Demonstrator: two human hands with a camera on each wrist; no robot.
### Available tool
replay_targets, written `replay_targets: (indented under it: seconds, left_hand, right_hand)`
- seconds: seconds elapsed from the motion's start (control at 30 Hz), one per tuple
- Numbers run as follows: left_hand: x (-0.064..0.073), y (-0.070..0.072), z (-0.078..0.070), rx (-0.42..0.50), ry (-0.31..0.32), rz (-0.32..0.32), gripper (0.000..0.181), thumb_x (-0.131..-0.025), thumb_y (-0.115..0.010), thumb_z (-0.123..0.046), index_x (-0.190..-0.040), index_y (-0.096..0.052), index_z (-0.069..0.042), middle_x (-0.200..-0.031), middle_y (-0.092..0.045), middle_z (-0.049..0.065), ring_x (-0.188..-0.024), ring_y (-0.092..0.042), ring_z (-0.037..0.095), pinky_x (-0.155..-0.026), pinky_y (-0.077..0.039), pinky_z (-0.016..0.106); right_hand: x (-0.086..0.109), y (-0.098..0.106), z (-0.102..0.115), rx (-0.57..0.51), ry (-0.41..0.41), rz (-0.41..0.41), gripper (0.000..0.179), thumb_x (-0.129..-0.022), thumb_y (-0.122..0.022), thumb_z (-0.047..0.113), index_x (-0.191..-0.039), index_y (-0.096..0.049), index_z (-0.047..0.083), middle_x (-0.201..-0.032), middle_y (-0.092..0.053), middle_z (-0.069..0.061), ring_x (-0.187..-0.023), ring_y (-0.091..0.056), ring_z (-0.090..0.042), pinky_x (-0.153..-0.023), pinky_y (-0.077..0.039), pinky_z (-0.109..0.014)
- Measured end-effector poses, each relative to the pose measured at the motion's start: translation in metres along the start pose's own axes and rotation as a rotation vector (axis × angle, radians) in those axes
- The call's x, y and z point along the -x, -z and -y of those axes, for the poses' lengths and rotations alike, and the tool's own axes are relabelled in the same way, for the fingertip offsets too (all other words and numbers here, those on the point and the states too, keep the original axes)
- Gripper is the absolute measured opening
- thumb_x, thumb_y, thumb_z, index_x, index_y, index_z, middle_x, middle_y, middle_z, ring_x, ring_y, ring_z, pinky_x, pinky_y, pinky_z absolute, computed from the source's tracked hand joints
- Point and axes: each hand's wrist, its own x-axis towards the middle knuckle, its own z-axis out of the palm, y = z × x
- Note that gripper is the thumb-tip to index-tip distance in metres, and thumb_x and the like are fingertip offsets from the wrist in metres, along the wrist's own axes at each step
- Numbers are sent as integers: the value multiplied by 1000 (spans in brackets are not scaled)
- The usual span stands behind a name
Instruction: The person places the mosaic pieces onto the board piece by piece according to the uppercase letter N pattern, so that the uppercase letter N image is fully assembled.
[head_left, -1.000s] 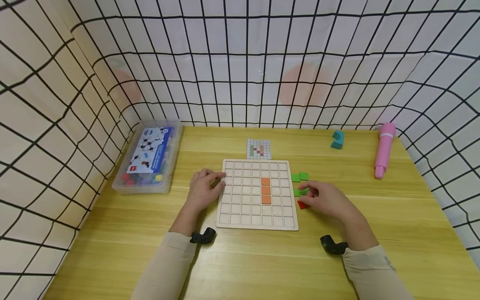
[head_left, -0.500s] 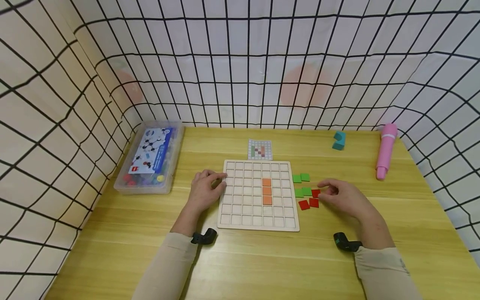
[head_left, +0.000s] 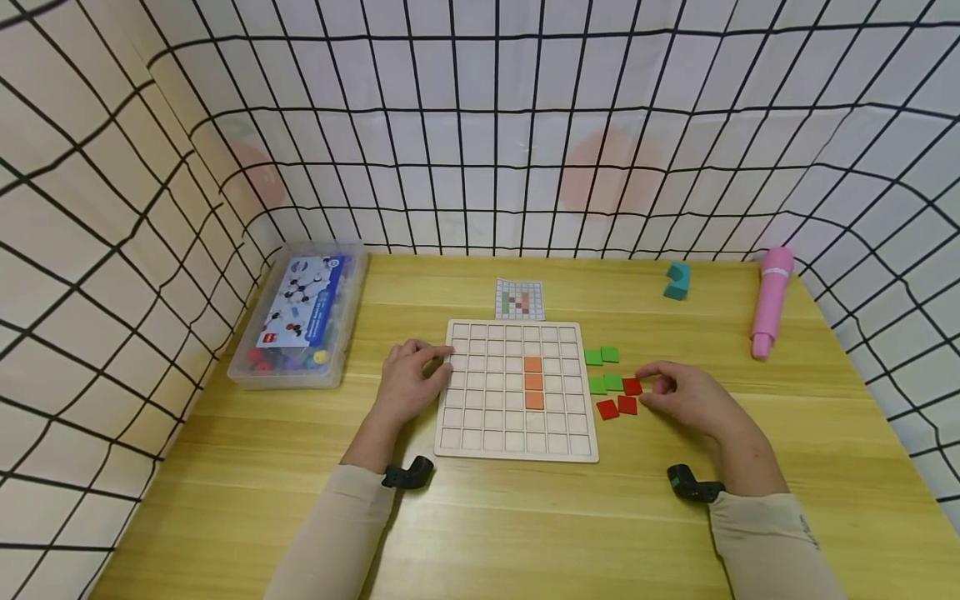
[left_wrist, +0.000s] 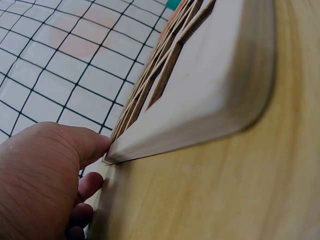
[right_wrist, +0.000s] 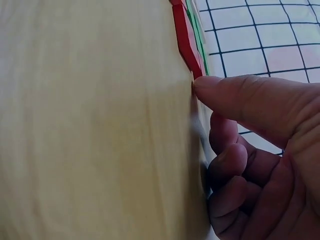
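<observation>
A wooden grid board (head_left: 517, 450) lies flat on the table, with three orange tiles (head_left: 533, 382) stacked in one column of its cells. My left hand (head_left: 408, 383) rests against the board's left edge, its thumb and forefinger touching the rim in the left wrist view. Just right of the board lie several green tiles (head_left: 610, 355) and three red tiles (head_left: 608, 409). My right hand (head_left: 690, 400) is beside the red tiles, fingers loosely bent and thumb tip close to the nearest red tile (right_wrist: 185, 40) in the right wrist view. Nothing shows between its fingers.
Behind the board lies a small printed pattern card (head_left: 519, 300). A clear plastic box (head_left: 300, 308) of coloured parts sits at the left. Toward the back right are a teal block (head_left: 677, 282) and a pink microphone-shaped object (head_left: 772, 304). Black netting (head_left: 495, 125) surrounds the table.
My right hand has moved right, off the tiles, uncovering the red ones and the lower green ones. Over the last half second it has barely shifted. My left hand stays at the board's edge.
</observation>
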Motion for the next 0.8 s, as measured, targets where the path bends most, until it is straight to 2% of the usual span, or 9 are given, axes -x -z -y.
replay_targets:
  seconds: [0.37, 0.8]
  left_hand:
    - [1, 1, -2, 2, -3, -4, 34, -98, -65, -31, -130, -72, -22, -120, -62, 8, -106, -47, 29, -100, -33, 50]
    - [0, 0, 0, 0, -5, -2, 34, -98, -64, -31, -130, -72, -23, -120, -62, 8, -106, -47, 29, -100, -33, 49]
  right_hand:
    - [-2, -2, -2, 1, -34, 16, 37, -97, -69, 23, -130, -63, 8, -93, -59, -6, -81, -51, -19, -71, -40, -33]
    - [-1, -1, 1, 17, -19, 3, 30, -98, -68, 20, -125, -65, 7, -90, -59, -5, -78, -51, -18, -70, -40, -32]
